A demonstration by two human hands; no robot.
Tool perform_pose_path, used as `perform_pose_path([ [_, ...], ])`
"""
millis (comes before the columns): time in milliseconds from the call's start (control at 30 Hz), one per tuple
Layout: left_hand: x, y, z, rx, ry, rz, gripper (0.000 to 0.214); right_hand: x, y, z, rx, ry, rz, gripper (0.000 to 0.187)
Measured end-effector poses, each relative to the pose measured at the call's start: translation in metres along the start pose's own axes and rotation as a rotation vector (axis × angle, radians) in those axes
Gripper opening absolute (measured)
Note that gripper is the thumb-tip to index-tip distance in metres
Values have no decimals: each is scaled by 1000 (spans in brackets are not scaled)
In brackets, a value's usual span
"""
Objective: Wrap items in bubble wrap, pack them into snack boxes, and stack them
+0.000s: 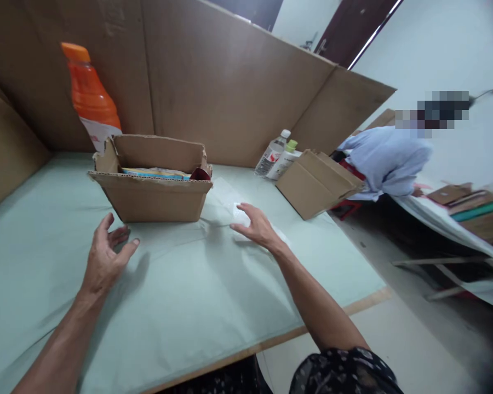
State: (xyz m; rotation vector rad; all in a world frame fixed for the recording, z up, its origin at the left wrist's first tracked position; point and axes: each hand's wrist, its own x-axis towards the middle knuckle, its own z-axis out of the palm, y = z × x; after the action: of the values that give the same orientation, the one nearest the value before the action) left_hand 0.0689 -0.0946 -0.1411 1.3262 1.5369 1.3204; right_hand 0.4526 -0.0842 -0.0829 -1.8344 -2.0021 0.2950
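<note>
Head view: where's the open room?
– Green cloth [181, 312] between left hand [104, 258] and right hand [258, 225], down to the table edge [250, 351], lower centre.
– Fingers?
– Both sets spread loosely apart, gripping nothing, near the open box [160, 201] left of centre.
– What blocks?
– Orange bottle [93, 98] behind it, upper left; cardboard partition [230, 87] beyond; another carton [312, 183], right of centre.
</note>
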Motion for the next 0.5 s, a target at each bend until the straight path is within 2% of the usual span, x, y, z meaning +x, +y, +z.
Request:
perform_pose_path([
  [33, -1, 0, 0, 45, 6, -7, 90, -9, 10, -9, -49, -70, 34, 64],
  [100, -2, 0, 2, 143, 17, -13, 83, -25, 25, -19, -64, -134, 73, 53],
  [200, -6, 5, 4, 244, 26, 18, 74, -38, 35, -21, 18, -40, 94, 25],
  [267, -9, 8, 4, 260, 37, 40, 66, -37, 37, -19, 62, 54, 117, 20],
  [400, -12, 12, 2, 239, 84, 35, 55, -4, 30, -29, 171, 281, 122, 32],
  [500, -9, 11, 2, 245, 104, 30, 55, 51, 8, -38, 315, 496, 71, 40],
])
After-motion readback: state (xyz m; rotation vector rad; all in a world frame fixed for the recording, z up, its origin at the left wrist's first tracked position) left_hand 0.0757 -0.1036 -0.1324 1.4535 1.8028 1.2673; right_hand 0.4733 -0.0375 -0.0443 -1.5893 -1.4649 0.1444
